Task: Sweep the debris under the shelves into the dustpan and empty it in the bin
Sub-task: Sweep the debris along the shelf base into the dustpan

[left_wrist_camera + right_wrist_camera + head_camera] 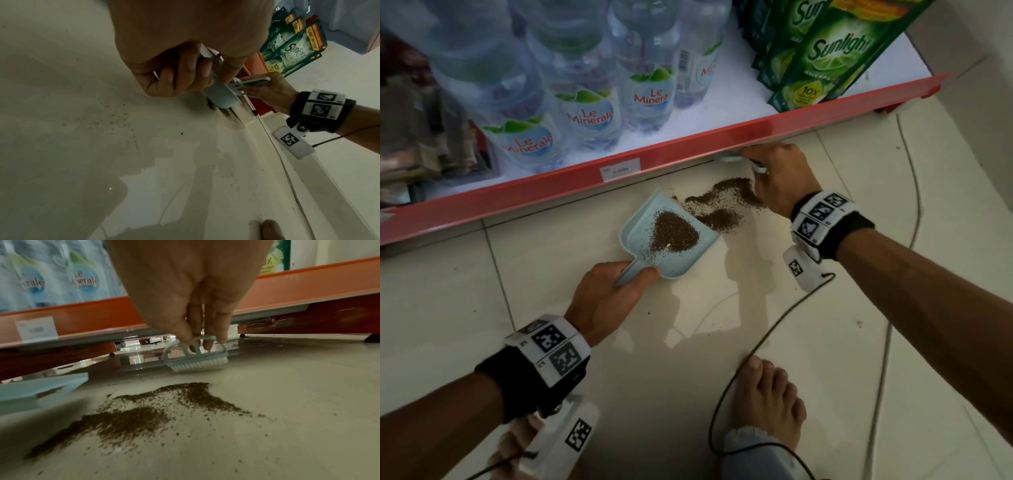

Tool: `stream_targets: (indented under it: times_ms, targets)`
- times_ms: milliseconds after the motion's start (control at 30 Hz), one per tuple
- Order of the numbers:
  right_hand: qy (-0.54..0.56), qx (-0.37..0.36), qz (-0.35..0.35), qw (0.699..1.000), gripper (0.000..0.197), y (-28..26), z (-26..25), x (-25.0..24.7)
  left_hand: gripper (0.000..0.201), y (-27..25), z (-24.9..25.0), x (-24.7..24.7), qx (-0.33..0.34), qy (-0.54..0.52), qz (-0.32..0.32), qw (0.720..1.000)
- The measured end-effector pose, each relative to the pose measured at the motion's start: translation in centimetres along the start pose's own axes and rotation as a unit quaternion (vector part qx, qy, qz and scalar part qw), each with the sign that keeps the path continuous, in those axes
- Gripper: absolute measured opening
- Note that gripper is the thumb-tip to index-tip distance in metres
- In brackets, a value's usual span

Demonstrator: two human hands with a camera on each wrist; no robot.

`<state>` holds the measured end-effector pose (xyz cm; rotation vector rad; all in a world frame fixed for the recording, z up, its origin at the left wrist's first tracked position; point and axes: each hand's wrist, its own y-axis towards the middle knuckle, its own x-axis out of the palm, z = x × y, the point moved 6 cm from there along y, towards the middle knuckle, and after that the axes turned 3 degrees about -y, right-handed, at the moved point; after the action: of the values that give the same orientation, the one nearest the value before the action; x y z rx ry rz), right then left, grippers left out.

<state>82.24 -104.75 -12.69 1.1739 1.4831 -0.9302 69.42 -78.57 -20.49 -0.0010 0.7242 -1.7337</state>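
Note:
A pale blue dustpan (640, 250) lies flat on the tiled floor, a heap of brown debris (674, 234) inside it. My left hand (613, 294) grips its handle (218, 92). More brown debris (726, 202) (144, 415) is spread on the floor just past the pan's open edge. My right hand (777, 178) holds a small pale blue brush (195, 355) with white bristles by its looped handle, at the lip of the red shelf (688, 147). The brush's bristles sit just above the floor, behind the debris.
The bottom shelf carries water bottles (585, 102) and green Sunlight pouches (828, 51), with a price tag (619, 170) on its red edge. A dark gap (61, 360) runs under the shelf. A black cable (756, 349) trails across the floor beside my bare foot (767, 401).

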Motion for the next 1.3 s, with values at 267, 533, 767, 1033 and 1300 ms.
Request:
stream_targets:
  times_ms: [267,533,767,1033,1300]
  targets:
    - [0.081,-0.047,0.054,0.994,0.047,-1.4,-1.3,-0.8,0.049,-0.1,-0.1,-0.2,0.002,-0.015,0.01,1.0]
    - [0.061,-0.061,-0.048,0.995,0.036,-1.8,-2.7,1.2,0.045,-0.1,0.0,-0.4,0.002,-0.024,0.006,1.0]
    - [-0.02,0.033,0.016,0.999,0.047,0.6,-2.4,2.1,0.044,-0.6,0.0,-0.4,-0.006,-0.018,-0.001,1.0]
    - [0.11,-0.097,-0.032,0.989,0.039,0.3,-4.9,1.7,0.047,-0.7,-0.7,-1.1,0.008,-0.012,0.018,1.0]
    - [0.058,-0.113,-0.073,0.989,0.045,0.5,-6.6,3.4,0.048,-1.4,-1.2,-1.1,-0.017,-0.004,0.037,0.999]
